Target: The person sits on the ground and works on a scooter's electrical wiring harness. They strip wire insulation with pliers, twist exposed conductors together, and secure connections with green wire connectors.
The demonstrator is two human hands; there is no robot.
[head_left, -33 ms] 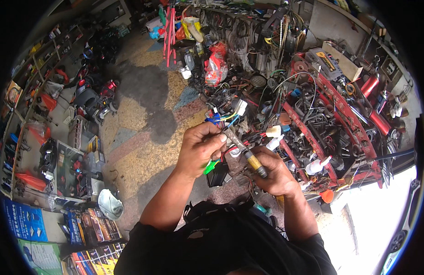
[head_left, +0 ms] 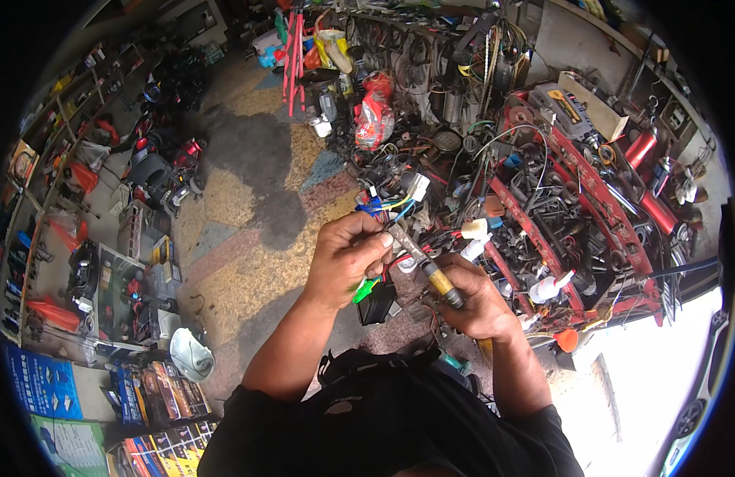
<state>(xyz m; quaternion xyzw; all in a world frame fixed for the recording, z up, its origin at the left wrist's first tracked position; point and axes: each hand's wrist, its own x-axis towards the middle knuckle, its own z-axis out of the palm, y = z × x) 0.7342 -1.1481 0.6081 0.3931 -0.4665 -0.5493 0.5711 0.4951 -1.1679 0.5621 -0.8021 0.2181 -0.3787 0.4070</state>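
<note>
In the middle of the head view, my left hand (head_left: pixel 348 258) is closed, thumb and fingers pinching a bundle of thin wires (head_left: pixel 402 208). From the bundle a white plug connector (head_left: pixel 418 187) sticks out beyond the fingers, beside a blue connector (head_left: pixel 371 205). A bright green connector (head_left: pixel 366 292) hangs below this hand. My right hand (head_left: pixel 477 302) grips a tool with a flat grey metal end and a yellow and black handle (head_left: pixel 440 280). Its metal tip meets the wires by my left fingertips; the exact contact is hidden. Another white connector (head_left: pixel 474 229) lies beyond my right hand.
To the right, a red metal rack (head_left: pixel 534 238) is heaped with tools and parts, a white bottle (head_left: pixel 549 288) at its near edge. A red plastic bag (head_left: pixel 375 111) stands farther off. Left are shelves, a white helmet-like shell (head_left: pixel 191 355) and stacked boxes (head_left: pixel 165 389).
</note>
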